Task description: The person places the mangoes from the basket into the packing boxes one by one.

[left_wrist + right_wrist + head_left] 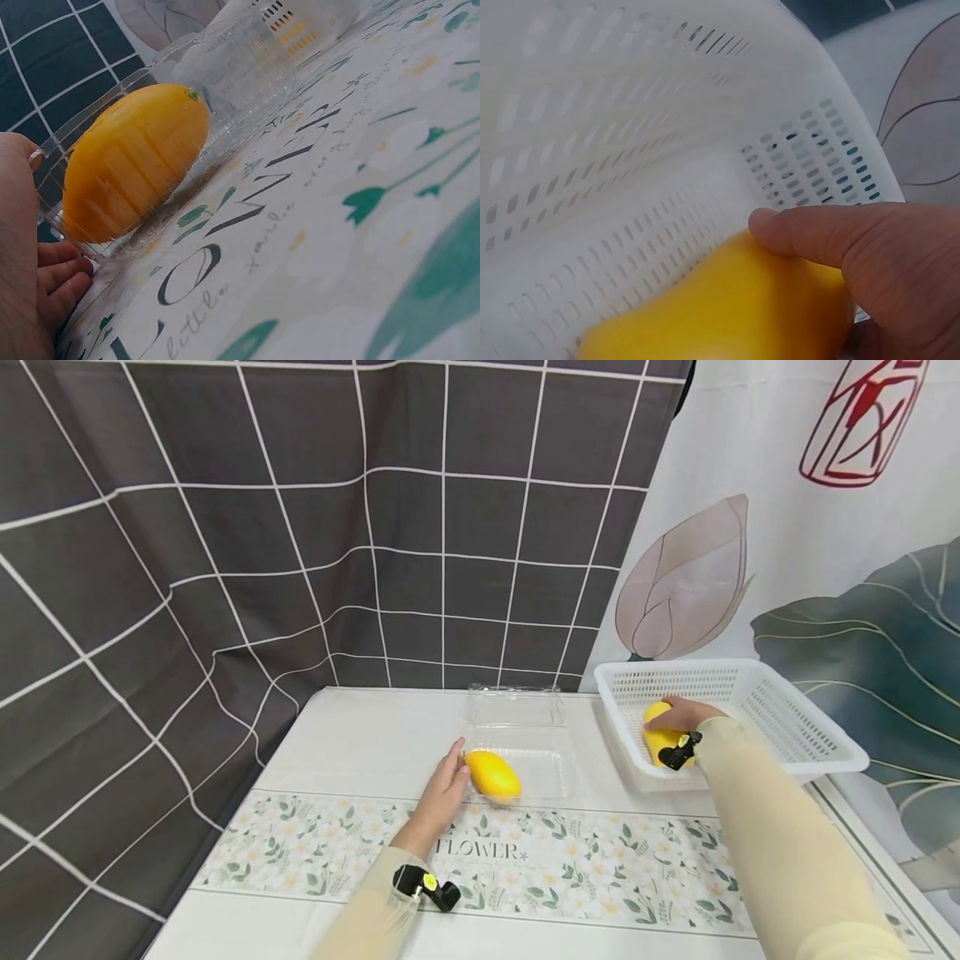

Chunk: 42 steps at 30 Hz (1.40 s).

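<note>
A clear plastic clamshell box [542, 774] lies on the table with its lid [517, 706] folded back. One yellow mango [492, 775], with a small green tip, rests in its left side. My left hand [442, 789] is at the box's left end; in the left wrist view, it grips the rim and bottom corner. Inside the white basket [817, 767], my right hand [681, 716] holds another smooth yellow mango [720, 307]. The thumb [802, 232] presses over its top in the right wrist view, while the other fingers are mostly hidden.
The perforated basket stands to the right of the box, near the table's back right. A white cloth with a flower-printed band [570, 868] covers the table. Behind hang a dark gridded curtain [480, 510] and a white curtain with a plant print [690, 577].
</note>
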Tool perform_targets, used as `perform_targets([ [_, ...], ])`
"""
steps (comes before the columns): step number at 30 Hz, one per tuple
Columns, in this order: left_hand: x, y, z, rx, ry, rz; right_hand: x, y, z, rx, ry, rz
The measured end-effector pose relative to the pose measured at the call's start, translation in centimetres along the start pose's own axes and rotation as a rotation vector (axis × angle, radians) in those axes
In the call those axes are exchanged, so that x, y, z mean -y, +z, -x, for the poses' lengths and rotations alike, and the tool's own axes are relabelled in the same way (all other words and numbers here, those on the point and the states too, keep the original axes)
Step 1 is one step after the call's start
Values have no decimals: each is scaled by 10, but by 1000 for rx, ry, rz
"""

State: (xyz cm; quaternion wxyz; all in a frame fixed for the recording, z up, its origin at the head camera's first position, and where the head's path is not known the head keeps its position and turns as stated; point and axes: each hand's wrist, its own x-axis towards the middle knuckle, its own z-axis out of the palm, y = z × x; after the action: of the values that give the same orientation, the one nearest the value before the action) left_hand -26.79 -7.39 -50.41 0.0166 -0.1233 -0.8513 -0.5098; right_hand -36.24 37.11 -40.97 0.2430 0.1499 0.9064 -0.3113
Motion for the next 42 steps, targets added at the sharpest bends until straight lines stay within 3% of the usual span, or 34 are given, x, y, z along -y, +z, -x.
perform_targets([
  [7, 0, 0, -1, -2, -21, -3, -5, 3, 1, -33, -5, -65],
  [14, 1, 1, -2, 1, -10, 3, -1, 3, 10, -84, -48, 29],
  [24, 5, 3, -2, -10, -7, -10, 8, 0, 15, -195, -105, -191],
  [33, 6, 2, -2, -13, 1, -2, 22, -5, 32, -350, -214, -236],
  [42, 5, 2, -2, -14, 2, 0, 35, -14, 45, -437, -287, -282],
])
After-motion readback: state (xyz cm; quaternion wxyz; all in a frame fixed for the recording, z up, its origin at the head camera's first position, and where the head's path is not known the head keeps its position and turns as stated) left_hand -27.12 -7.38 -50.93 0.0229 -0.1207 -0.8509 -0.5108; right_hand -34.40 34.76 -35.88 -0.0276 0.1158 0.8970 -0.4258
